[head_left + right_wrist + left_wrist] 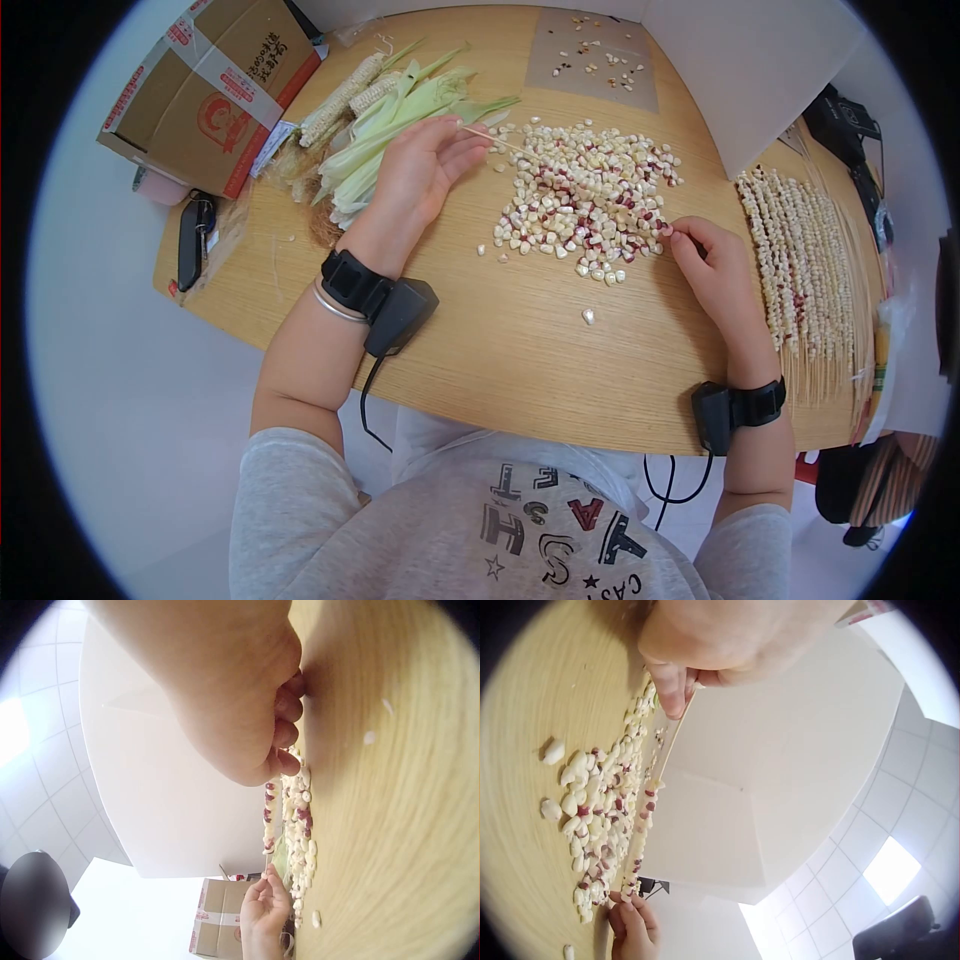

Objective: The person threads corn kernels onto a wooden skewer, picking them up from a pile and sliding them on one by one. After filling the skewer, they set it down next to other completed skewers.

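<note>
My left hand (415,175) pinches the bare end of a thin wooden skewer (500,143) between thumb and fingers. From there the skewer slants down to the right, above a pile of loose white and dark red corn kernels (545,222). A row of threaded kernels (646,806) covers its far part in the left wrist view. At that kernel-covered end, my right hand (715,270) pinches a corn kernel (667,231) with thumb and forefinger. In the right wrist view, the fingers (286,735) curl inward and hide the skewer's tip.
Corn husks (385,150) and bare-looking cobs (340,100) lie left, near a cardboard box (215,90). Many kernel-filled skewers (800,260) lie side by side on the right. A grey mat (590,65) with scattered kernels is at the back. A white panel (750,70) stands behind.
</note>
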`<state>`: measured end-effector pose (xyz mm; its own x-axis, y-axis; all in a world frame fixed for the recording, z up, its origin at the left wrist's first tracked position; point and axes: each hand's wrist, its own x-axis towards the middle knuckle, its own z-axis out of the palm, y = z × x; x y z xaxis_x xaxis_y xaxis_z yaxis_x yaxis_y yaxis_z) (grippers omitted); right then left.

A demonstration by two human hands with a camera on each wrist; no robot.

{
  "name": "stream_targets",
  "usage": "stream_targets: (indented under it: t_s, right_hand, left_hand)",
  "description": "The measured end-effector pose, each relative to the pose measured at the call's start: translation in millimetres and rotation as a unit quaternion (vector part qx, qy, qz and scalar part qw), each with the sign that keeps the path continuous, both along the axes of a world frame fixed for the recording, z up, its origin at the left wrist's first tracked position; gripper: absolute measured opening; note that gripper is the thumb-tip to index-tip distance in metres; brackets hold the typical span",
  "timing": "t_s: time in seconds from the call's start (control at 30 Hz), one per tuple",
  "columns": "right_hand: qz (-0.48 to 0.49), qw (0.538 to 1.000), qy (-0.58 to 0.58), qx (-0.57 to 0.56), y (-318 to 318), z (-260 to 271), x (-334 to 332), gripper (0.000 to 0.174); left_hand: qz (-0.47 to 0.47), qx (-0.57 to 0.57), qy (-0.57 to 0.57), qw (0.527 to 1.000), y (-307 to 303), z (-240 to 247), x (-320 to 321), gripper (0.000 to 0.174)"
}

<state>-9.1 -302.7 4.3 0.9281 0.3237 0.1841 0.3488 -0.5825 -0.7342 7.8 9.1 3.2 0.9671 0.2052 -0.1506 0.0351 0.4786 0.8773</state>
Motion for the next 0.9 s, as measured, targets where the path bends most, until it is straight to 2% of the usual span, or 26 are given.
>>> stream_targets:
  t_s: [0.47,0.53,0.9]
  right_hand:
    - [-0.003,1.0,-0.001,0.006,-1.1,-2.0,0.9,0.018]
    - [-0.001,1.0,0.009,0.023,-2.0,-3.9,1.7,0.018]
    - [-0.006,0.999,0.025,0.032,-2.3,-2.1,1.8,0.018]
  left_hand:
    - [-0.017,-0.04,-0.012,0.999,-1.7,-0.1,-0.1,0.014]
    - [-0.036,-0.121,0.032,0.992,1.4,-0.9,1.9,0.013]
    - [-0.026,-0.133,0.01,0.991,-1.4,-3.8,0.5,0.009]
